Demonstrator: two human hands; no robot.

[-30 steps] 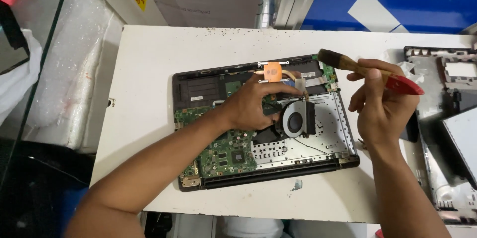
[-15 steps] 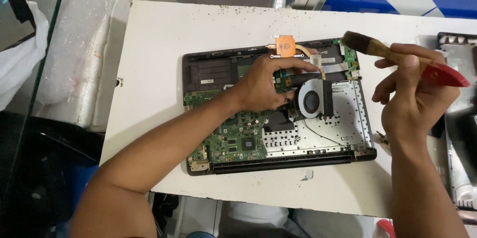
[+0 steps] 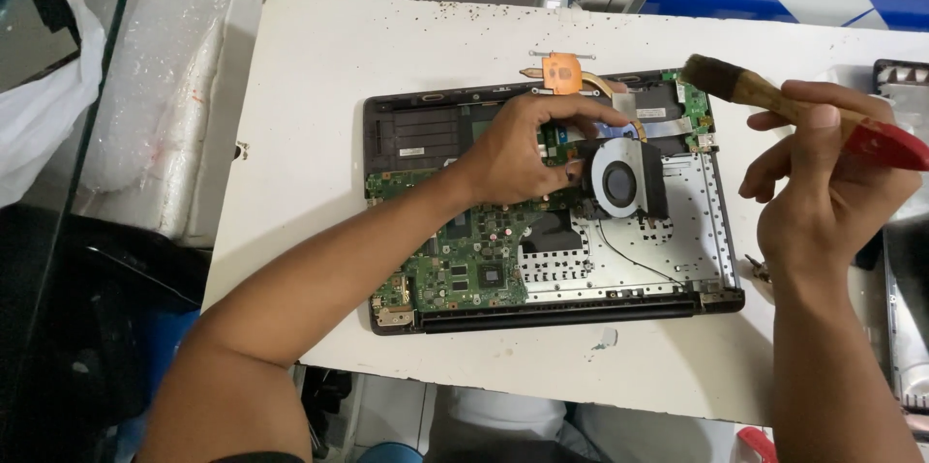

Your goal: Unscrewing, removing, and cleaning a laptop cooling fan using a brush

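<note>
Cooling fan (image 3: 621, 184) with copper heat pipe (image 3: 563, 72): seated at far right of opened laptop base (image 3: 406, 139), centre of white table (image 3: 310, 66). Left hand (image 3: 518, 158): fingers closed on fan's left edge. Right hand (image 3: 827, 197): wrapped around paintbrush (image 3: 774, 100), bristles raised beyond the base's far right corner. Green motherboard (image 3: 464, 265): near left.

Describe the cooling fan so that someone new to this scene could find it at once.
On the white table lies an opened laptop base. Right of its green circuit board, just beside the left hand's fingertips, sits the cooling fan. It is the only round part there, grey with a dark hub.
</note>
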